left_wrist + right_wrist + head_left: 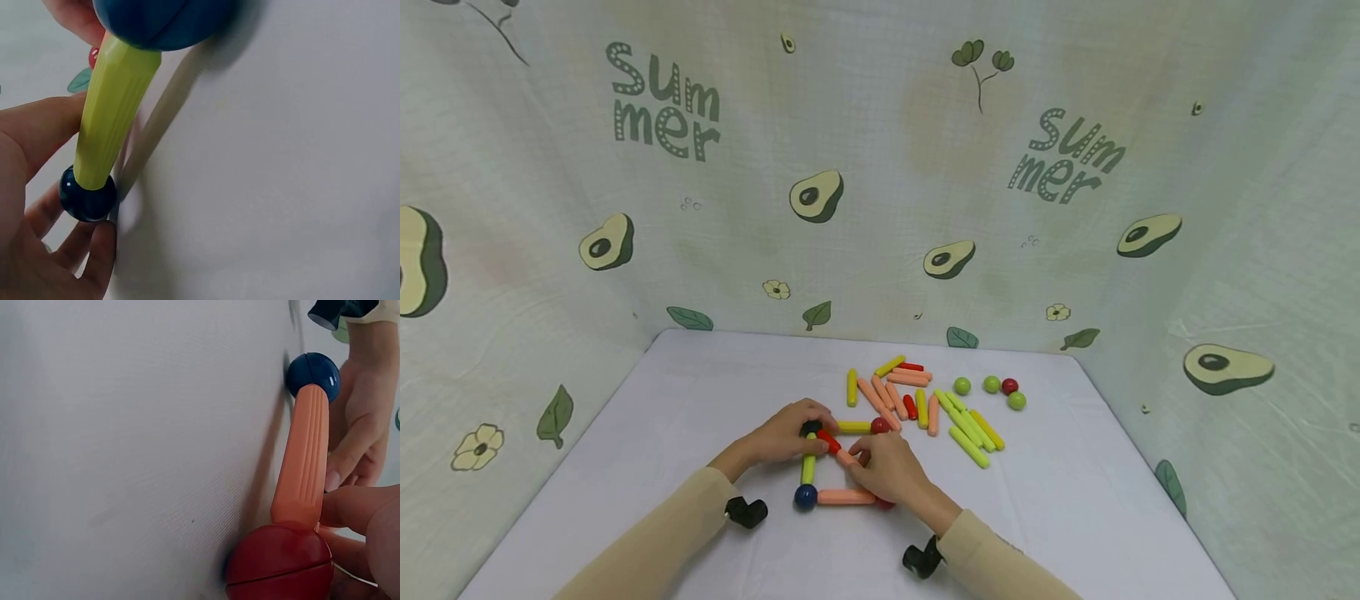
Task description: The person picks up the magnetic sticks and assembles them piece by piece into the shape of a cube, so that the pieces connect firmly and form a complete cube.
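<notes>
In the head view, magnetic sticks and balls form a square outline. My left hand (793,432) curls over the dark ball (810,427) at its far left corner, thumb and fingers at a short red stick (829,442). My right hand (891,469) pinches an orange stick (847,459), which meets the red one end to end on a diagonal. A lime stick (112,119) runs from the dark ball to a blue ball (806,497). From there an orange stick (302,456) reaches a red ball (281,565), mostly covered by my right hand in the head view. A yellow stick (853,427) leads to another red ball (880,425).
Loose orange sticks (910,378), yellow sticks (852,388) and lime sticks (968,447) lie beyond the hands. Several green balls (962,386) and a red ball (1010,387) sit at the back right. A printed cloth (880,167) hangs behind the white table (715,375).
</notes>
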The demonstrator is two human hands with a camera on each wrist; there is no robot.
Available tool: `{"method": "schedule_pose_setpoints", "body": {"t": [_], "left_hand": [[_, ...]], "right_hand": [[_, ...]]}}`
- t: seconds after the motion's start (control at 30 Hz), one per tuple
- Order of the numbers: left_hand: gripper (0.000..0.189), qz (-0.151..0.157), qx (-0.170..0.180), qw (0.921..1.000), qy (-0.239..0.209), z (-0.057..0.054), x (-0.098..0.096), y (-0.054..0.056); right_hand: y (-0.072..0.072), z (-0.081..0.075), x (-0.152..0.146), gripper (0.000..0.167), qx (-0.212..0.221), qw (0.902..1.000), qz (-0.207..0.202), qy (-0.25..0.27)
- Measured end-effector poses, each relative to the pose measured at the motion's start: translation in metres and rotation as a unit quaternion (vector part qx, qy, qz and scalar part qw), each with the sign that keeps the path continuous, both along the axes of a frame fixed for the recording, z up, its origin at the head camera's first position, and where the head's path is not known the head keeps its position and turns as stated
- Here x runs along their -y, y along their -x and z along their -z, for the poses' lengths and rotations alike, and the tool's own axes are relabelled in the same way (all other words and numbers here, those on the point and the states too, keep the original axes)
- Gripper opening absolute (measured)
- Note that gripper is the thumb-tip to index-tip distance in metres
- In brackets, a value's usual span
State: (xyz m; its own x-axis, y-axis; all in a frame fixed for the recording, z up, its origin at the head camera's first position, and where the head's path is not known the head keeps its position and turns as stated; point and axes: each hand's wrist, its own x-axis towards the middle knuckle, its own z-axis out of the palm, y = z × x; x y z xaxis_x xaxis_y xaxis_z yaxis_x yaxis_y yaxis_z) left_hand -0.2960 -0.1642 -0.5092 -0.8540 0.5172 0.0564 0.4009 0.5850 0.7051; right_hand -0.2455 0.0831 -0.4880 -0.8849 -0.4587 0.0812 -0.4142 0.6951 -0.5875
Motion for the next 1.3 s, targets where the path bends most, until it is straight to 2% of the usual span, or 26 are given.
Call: {"method": "schedule_pose_setpoints", "body": {"t": [0.23,0.4,0.5,0.6,0.77,0.9,1.07,1.3], "left_hand": [[0.039,-0.038,-0.027,0.9989,0.011,-0.006,0.003,-0.016],[0.049,-0.067,-0.032,0.9971,0.016,-0.01,0.0,-0.032],[0.054,-0.089,-0.024,0.9956,0.019,-0.01,0.0,-0.042],[0.058,-0.1,-0.018,0.9946,0.02,-0.009,0.001,-0.049],[0.061,-0.101,0.007,0.9948,0.008,-0.008,0.002,-0.057],[0.062,-0.099,0.019,0.9949,-0.01,-0.007,0.002,-0.062],[0.06,-0.086,0.026,0.9953,-0.035,-0.005,0.004,-0.067],[0.057,-0.079,0.026,0.9954,-0.047,-0.005,0.002,-0.069]], "right_hand": [[-0.001,-0.002,-0.007,0.024,0.016,0.9998,-0.009,0.011],[0.0,-0.011,-0.026,0.023,-0.01,0.9994,-0.013,0.03],[0.004,-0.019,-0.044,0.022,-0.032,0.9992,0.012,0.021],[0.011,-0.023,-0.066,0.022,-0.049,0.9973,0.054,0.008],[0.028,-0.027,-0.112,0.023,-0.052,0.9895,0.135,0.002],[0.045,-0.027,-0.152,0.026,-0.064,0.9829,0.172,-0.014],[0.057,-0.022,-0.181,0.025,-0.08,0.9797,0.182,-0.025],[0.055,-0.013,-0.184,0.021,-0.05,0.9857,0.157,-0.034]]}}
